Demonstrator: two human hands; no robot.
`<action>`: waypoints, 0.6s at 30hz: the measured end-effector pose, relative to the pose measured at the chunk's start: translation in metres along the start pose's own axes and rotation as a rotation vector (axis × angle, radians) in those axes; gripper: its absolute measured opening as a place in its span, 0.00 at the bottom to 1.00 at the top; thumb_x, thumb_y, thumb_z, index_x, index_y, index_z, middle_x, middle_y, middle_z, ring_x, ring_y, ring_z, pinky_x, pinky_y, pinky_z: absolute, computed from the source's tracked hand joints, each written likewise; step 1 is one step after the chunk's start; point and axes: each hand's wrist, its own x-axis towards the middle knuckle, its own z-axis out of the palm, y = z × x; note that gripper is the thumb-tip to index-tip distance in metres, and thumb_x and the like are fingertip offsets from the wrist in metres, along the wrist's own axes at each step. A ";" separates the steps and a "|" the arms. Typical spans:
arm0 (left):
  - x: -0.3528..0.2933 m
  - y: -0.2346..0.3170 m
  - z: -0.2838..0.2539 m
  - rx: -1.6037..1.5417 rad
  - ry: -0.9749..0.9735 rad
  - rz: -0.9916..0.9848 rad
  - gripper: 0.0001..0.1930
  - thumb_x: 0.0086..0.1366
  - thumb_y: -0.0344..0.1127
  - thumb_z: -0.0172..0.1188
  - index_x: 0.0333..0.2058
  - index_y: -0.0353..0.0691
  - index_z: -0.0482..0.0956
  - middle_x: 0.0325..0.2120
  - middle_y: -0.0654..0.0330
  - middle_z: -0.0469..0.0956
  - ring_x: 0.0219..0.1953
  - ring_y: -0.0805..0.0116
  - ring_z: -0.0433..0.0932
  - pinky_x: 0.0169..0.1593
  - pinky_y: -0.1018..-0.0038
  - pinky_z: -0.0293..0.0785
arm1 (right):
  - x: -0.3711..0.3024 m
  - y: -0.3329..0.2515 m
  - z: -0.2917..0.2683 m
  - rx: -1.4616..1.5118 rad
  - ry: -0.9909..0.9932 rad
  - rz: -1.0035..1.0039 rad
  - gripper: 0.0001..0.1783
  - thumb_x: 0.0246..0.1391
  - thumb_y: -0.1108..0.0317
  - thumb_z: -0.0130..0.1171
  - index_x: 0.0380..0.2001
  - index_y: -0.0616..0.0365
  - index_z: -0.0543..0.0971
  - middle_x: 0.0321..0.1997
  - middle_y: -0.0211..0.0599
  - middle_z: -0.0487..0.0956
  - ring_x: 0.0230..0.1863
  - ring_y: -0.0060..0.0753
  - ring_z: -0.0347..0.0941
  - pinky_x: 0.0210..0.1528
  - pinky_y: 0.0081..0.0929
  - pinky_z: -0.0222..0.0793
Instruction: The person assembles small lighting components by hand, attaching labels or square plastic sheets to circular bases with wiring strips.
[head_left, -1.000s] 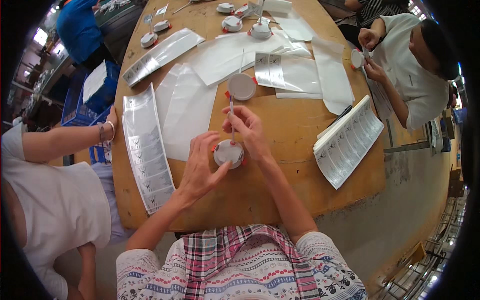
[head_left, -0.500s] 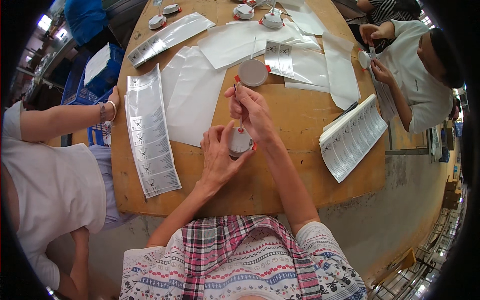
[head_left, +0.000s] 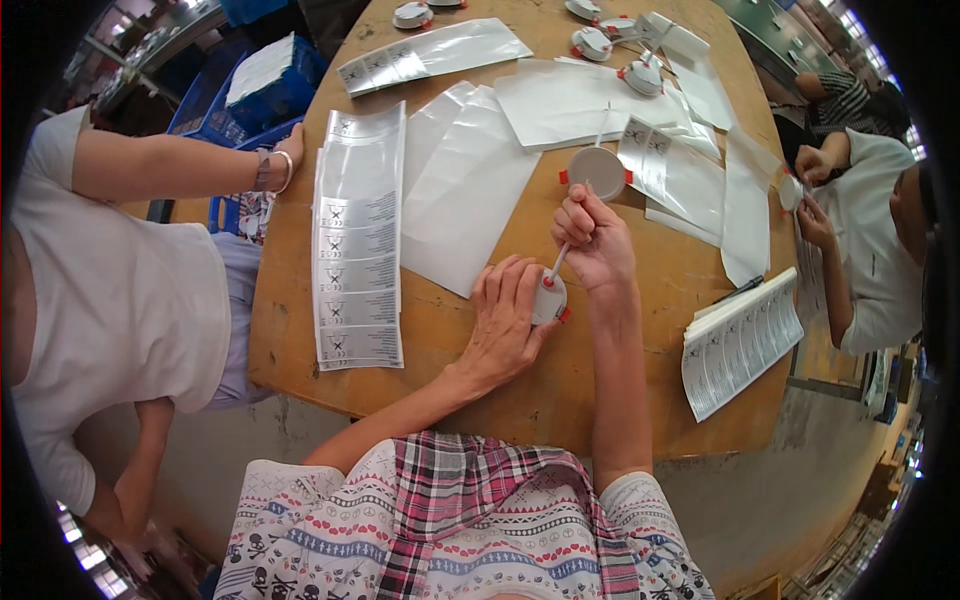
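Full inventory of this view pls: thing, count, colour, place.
Table: one, brown, centre
Held disc: one, white with red clips, near edge
Cable: one, pale, rising from held disc
Second disc: one, pale with red clips, just beyond
Far discs: several, white, far end
Label sheets: several, silver, left and mid-table
Label stack: one, silver, right
Pen: one, dark, beside stack
Blank sheets: several, white, mid-table
Crates: at least two, blue, far left
Co-workers: at least three, white or striped tops, both sides
Left hand: one, bare, at held disc
Right hand: one, bare, gripping cable
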 end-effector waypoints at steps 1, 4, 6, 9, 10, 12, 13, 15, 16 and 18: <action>-0.002 -0.001 0.000 0.001 0.006 0.004 0.34 0.48 0.32 0.63 0.53 0.33 0.58 0.51 0.48 0.59 0.57 0.48 0.55 0.59 0.57 0.48 | 0.002 0.000 0.000 0.041 0.036 0.025 0.12 0.62 0.62 0.43 0.29 0.57 0.69 0.13 0.23 0.58 0.15 0.17 0.48 0.20 0.17 0.45; -0.002 -0.003 -0.004 0.015 0.032 -0.007 0.33 0.49 0.33 0.62 0.53 0.33 0.59 0.50 0.48 0.60 0.57 0.48 0.55 0.59 0.57 0.48 | 0.009 0.003 0.001 0.164 0.097 0.063 0.11 0.64 0.66 0.39 0.30 0.59 0.68 0.13 0.22 0.55 0.16 0.16 0.48 0.20 0.15 0.46; -0.004 -0.001 -0.006 0.012 0.032 -0.014 0.33 0.49 0.35 0.63 0.53 0.33 0.59 0.50 0.48 0.61 0.56 0.48 0.56 0.59 0.57 0.48 | 0.008 0.004 -0.001 0.117 0.047 0.074 0.11 0.63 0.65 0.40 0.31 0.59 0.68 0.14 0.22 0.57 0.16 0.16 0.50 0.20 0.15 0.47; -0.008 -0.003 -0.004 0.004 0.030 -0.038 0.34 0.48 0.38 0.64 0.52 0.33 0.60 0.50 0.48 0.61 0.56 0.49 0.56 0.59 0.58 0.49 | 0.003 0.013 0.011 -0.092 0.074 0.056 0.10 0.62 0.64 0.44 0.34 0.59 0.70 0.15 0.23 0.62 0.17 0.16 0.53 0.21 0.14 0.49; -0.010 -0.003 -0.005 -0.006 0.023 -0.078 0.34 0.48 0.39 0.64 0.52 0.33 0.60 0.49 0.48 0.61 0.56 0.49 0.56 0.59 0.58 0.49 | 0.000 0.015 0.016 -0.246 0.165 0.042 0.10 0.60 0.64 0.46 0.36 0.60 0.72 0.16 0.23 0.64 0.17 0.17 0.55 0.21 0.14 0.51; -0.008 0.004 -0.003 -0.016 0.080 -0.071 0.33 0.48 0.41 0.65 0.50 0.34 0.62 0.49 0.49 0.61 0.55 0.50 0.57 0.58 0.58 0.49 | -0.004 0.014 0.015 -0.271 0.112 0.064 0.11 0.60 0.64 0.47 0.38 0.61 0.72 0.17 0.25 0.66 0.17 0.17 0.56 0.20 0.14 0.52; -0.008 0.003 -0.004 -0.005 0.065 -0.076 0.32 0.48 0.42 0.65 0.49 0.35 0.63 0.50 0.50 0.61 0.55 0.50 0.57 0.58 0.58 0.50 | -0.003 0.016 0.015 -0.287 0.075 0.118 0.12 0.60 0.65 0.48 0.40 0.61 0.73 0.18 0.26 0.67 0.18 0.18 0.58 0.20 0.14 0.53; -0.006 0.002 -0.001 0.029 0.026 -0.031 0.28 0.48 0.43 0.65 0.46 0.36 0.67 0.49 0.51 0.62 0.54 0.51 0.58 0.57 0.59 0.50 | -0.006 0.014 0.015 -0.299 0.038 0.118 0.12 0.61 0.63 0.46 0.40 0.61 0.72 0.19 0.25 0.67 0.18 0.16 0.57 0.20 0.13 0.52; -0.008 0.000 -0.001 0.040 0.042 -0.017 0.28 0.48 0.43 0.65 0.46 0.36 0.67 0.49 0.51 0.62 0.54 0.51 0.58 0.57 0.59 0.50 | -0.006 0.015 0.013 -0.298 0.023 0.141 0.13 0.62 0.62 0.45 0.41 0.60 0.71 0.19 0.24 0.67 0.19 0.15 0.55 0.21 0.13 0.50; -0.010 0.003 0.003 0.034 0.015 -0.027 0.27 0.49 0.43 0.65 0.45 0.36 0.67 0.49 0.52 0.63 0.54 0.53 0.59 0.56 0.59 0.50 | -0.004 0.012 -0.002 -0.239 0.036 0.132 0.13 0.62 0.62 0.45 0.38 0.60 0.72 0.18 0.25 0.67 0.18 0.15 0.55 0.19 0.12 0.51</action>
